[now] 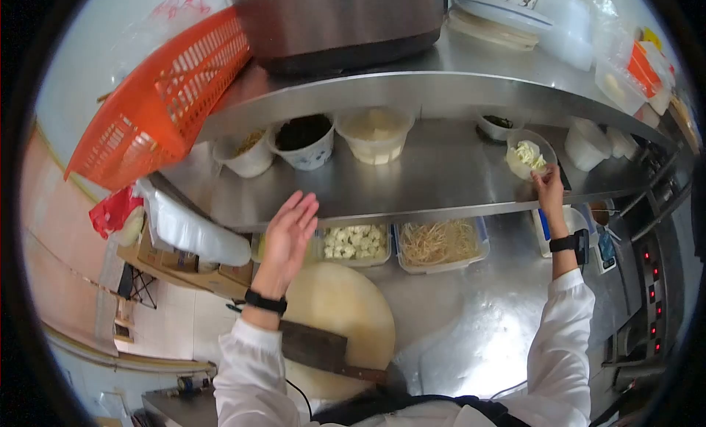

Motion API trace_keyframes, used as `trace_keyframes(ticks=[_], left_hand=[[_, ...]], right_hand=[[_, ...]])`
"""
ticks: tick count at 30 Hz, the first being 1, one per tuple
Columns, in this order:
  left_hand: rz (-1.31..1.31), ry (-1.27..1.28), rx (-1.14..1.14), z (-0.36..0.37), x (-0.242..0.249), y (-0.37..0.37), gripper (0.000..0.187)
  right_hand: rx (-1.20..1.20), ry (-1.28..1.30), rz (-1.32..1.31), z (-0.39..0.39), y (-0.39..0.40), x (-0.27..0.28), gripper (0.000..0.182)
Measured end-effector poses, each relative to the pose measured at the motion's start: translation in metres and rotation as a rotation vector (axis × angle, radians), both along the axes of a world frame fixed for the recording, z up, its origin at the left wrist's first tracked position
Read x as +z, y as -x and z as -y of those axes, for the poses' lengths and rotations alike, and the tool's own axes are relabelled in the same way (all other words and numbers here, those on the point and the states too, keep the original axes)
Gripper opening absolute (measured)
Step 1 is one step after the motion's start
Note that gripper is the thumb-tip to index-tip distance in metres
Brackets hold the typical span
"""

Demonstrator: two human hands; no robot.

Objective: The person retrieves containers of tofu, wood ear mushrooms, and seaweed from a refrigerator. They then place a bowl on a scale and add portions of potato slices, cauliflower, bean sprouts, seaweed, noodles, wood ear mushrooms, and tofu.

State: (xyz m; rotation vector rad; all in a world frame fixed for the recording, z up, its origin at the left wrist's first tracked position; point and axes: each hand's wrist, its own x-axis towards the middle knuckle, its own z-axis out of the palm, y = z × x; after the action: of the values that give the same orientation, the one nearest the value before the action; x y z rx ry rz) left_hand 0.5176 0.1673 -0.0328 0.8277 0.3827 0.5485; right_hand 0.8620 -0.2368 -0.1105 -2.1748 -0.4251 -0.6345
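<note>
My left hand (289, 234) is raised over the front edge of the metal shelf (441, 169), palm up with its fingers apart and nothing in it. On the right, my right hand (548, 188) grips the near rim of a clear bowl (529, 153) with pale shredded food, on the shelf. Behind that bowl is a small bowl (500, 124) of dark green bits. Left on the shelf are a tub (250, 155) of yellowish food, a tub (305, 144) of dark food and a larger pale tub (375, 136).
An orange basket (154, 111) and a large metal pot (338, 22) are on the upper level. Below lie a round board (346, 302) with a cleaver (315, 346), a tray of white cubes (357, 243) and a tray of sprouts (441, 243). White containers (587, 144) stand right.
</note>
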Motion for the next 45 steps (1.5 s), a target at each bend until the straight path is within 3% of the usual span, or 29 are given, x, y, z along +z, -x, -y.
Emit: trace_keyframes(ticks=[3, 5, 7, 9, 10, 13, 16, 17, 19, 21, 23, 26, 27, 29, 31, 33, 36, 39, 40, 42, 43, 44, 45], left_hand=[[-0.123, -0.031, -0.007, 0.046, 0.008, 0.086, 0.038], [-0.108, -0.030, 0.035, 0.077, 0.004, 0.146, 0.038], [-0.197, 0.041, 0.193, 0.101, -0.014, 0.202, 0.035], [-0.167, 0.154, 0.421, 0.118, -0.041, 0.260, 0.032], [-0.178, 0.198, 0.505, 0.129, -0.053, 0.287, 0.029], [-0.146, 0.287, 0.694, 0.172, -0.091, 0.357, 0.028], [-0.114, 0.389, 0.781, 0.218, -0.124, 0.410, 0.026], [-0.104, 0.425, 0.805, 0.235, -0.136, 0.427, 0.025], [-0.108, 0.472, 0.845, 0.269, -0.159, 0.459, 0.025], [-0.177, 0.464, 0.829, 0.303, -0.183, 0.493, 0.024], [-0.216, 0.541, 0.822, 0.342, -0.211, 0.527, 0.024], [-0.343, 0.597, 0.800, 0.393, -0.249, 0.569, 0.022], [-0.474, 0.513, 0.749, 0.412, -0.266, 0.581, 0.021], [-0.596, 0.446, 0.682, 0.448, -0.296, 0.596, 0.019], [-0.699, 0.380, 0.547, 0.478, -0.322, 0.603, 0.017], [-0.688, 0.479, 0.514, 0.498, -0.338, 0.599, 0.016], [-0.612, 0.539, 0.416, 0.518, -0.365, 0.587, 0.017], [-0.581, 0.540, 0.389, 0.524, -0.381, 0.570, 0.017], [-0.581, 0.546, 0.372, 0.527, -0.388, 0.565, 0.018], [-0.583, 0.566, 0.369, 0.534, -0.400, 0.558, 0.019], [-0.589, 0.568, 0.376, 0.537, -0.406, 0.555, 0.019], [-0.582, 0.546, 0.396, 0.543, -0.411, 0.555, 0.021], [-0.599, 0.500, 0.426, 0.548, -0.415, 0.557, 0.023]], right_hand=[[0.038, 0.005, 0.000, 0.014, 0.010, -0.001, 0.052], [-0.013, 0.067, 0.238, 0.005, 0.044, -0.005, 0.053], [0.212, -0.081, 0.159, -0.023, 0.117, -0.002, 0.037], [0.633, -0.184, -0.155, -0.047, 0.202, -0.022, 0.024], [0.796, -0.007, -0.136, -0.056, 0.249, -0.026, 0.016], [1.384, -0.011, -0.665, -0.063, 0.396, -0.076, 0.020], [1.689, 0.198, -1.132, -0.059, 0.519, -0.109, 0.017], [1.723, 0.290, -1.153, -0.054, 0.550, -0.137, 0.018], [1.750, 0.416, -1.201, -0.030, 0.594, -0.209, 0.019], [1.677, 0.830, -1.069, 0.004, 0.617, -0.280, 0.027], [1.408, 1.393, -0.586, 0.046, 0.613, -0.318, 0.034], [1.062, 1.529, -0.033, 0.102, 0.582, -0.340, 0.035], [0.993, 1.516, 0.149, 0.121, 0.567, -0.356, 0.037], [0.970, 1.596, 0.241, 0.133, 0.552, -0.361, 0.036], [1.003, 1.531, -0.069, 0.115, 0.564, -0.338, 0.029], [0.973, 1.648, 0.164, 0.120, 0.570, -0.338, 0.029], [0.836, 1.824, 0.209, 0.132, 0.564, -0.354, 0.033], [0.818, 1.772, 0.334, 0.131, 0.578, -0.349, 0.040], [0.849, 1.838, 0.147, 0.127, 0.592, -0.335, 0.042], [1.018, 1.835, 0.239, 0.169, 0.601, -0.365, 0.040], [1.214, 1.949, 0.230, 0.176, 0.626, -0.352, 0.036], [1.484, 1.872, 0.063, 0.184, 0.645, -0.340, 0.028], [1.519, 1.409, -0.233, 0.177, 0.679, -0.307, 0.019]])
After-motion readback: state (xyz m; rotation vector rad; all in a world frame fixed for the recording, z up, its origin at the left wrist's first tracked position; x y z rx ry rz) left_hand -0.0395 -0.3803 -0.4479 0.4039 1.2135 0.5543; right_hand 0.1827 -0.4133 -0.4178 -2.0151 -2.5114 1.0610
